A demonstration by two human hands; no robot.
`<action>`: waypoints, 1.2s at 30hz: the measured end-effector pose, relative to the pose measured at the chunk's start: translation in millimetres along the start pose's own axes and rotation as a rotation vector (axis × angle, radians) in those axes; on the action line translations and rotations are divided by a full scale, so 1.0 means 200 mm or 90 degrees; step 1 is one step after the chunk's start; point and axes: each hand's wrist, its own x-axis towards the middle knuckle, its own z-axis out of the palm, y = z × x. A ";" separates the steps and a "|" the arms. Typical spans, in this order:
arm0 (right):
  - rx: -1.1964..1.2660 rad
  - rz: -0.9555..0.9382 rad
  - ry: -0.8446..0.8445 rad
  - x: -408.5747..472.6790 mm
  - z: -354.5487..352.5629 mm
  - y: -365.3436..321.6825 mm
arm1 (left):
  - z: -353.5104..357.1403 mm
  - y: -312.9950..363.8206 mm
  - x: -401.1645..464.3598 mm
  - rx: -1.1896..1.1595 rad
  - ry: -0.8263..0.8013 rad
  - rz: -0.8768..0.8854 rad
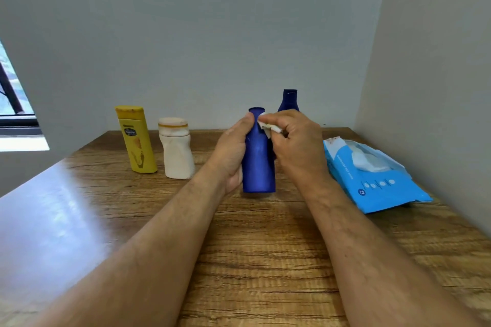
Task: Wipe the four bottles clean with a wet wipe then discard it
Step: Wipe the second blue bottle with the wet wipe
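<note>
Held bottle: a tall, cylindrical blue plastic bottle [259,162] stands upright just above the centre of the view, its base on or just over the wooden bench [265,260]; which of the two cannot be told.
Wipe: a crumpled white wet wipe [268,127] is pressed against the upper right side of the blue bottle, near its neck.
Right grip: the right hand [297,141] has thumb and fingers curled, pinching the wipe against the bottle.
Left grip: the left hand [233,151] wraps the bottle from its 9 o'clock side, thumb lying up near the neck, fingers curled round the body.
Dark bottle: a dark navy plastic bottle with a narrow capped neck [289,101] stands at 1 o'clock behind the held one, its lower part hidden by the right hand.
White bottle: a squat, waisted cream-white plastic bottle with a wide round cap [176,151] stands upright at 9 o'clock from the held bottle, apart from it.
Yellow bottle: a flat yellow plastic lotion bottle with a yellow cap [136,141] stands just beside the white one, further out at 9 o'clock, leaning slightly.
Wipe pack: a light blue soft plastic pack of wet wipes [372,180] lies at 3 o'clock, its flap open and a white sheet showing, near the right-hand wall.
</note>
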 end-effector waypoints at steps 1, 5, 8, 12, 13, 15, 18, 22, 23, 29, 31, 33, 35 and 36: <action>-0.009 -0.006 0.007 0.00 0.00 0.00 | 0.00 0.00 0.00 -0.004 -0.004 -0.005; -0.044 0.007 -0.122 -0.02 -0.02 0.00 | -0.03 0.04 0.01 -0.027 0.039 0.003; -0.067 0.001 -0.183 -0.03 -0.02 0.00 | -0.05 0.05 0.02 -0.040 0.064 0.024; -0.039 -0.011 -0.078 -0.02 -0.01 -0.01 | -0.03 0.03 0.00 -0.016 0.010 -0.001; -0.027 -0.008 -0.047 -0.01 -0.01 -0.02 | -0.02 0.02 0.00 0.001 -0.001 -0.002; -0.020 -0.001 0.000 -0.01 -0.01 -0.02 | 0.00 0.01 -0.01 0.004 -0.013 -0.002; -0.040 -0.003 -0.024 -0.01 -0.01 -0.02 | 0.01 0.02 -0.02 -0.012 -0.010 -0.002; -0.051 -0.049 -0.125 -0.04 -0.02 -0.03 | -0.02 0.04 0.00 -0.064 0.043 0.029; -0.053 -0.054 -0.140 -0.04 -0.02 -0.04 | -0.03 0.04 0.01 -0.071 0.054 0.037; -0.086 -0.038 -0.018 -0.02 0.00 -0.04 | -0.01 0.00 0.00 -0.049 -0.004 0.024; -0.101 -0.029 0.039 0.00 -0.01 -0.03 | -0.01 -0.01 0.00 -0.063 -0.036 0.032; -0.086 -0.029 0.047 0.00 -0.02 -0.02 | -0.01 -0.01 0.01 -0.075 -0.045 0.042; -0.055 -0.029 -0.025 0.00 -0.02 -0.02 | -0.03 0.00 0.02 -0.089 -0.030 0.060; -0.042 -0.010 -0.077 -0.01 -0.02 -0.02 | -0.04 0.02 0.02 -0.103 -0.018 0.070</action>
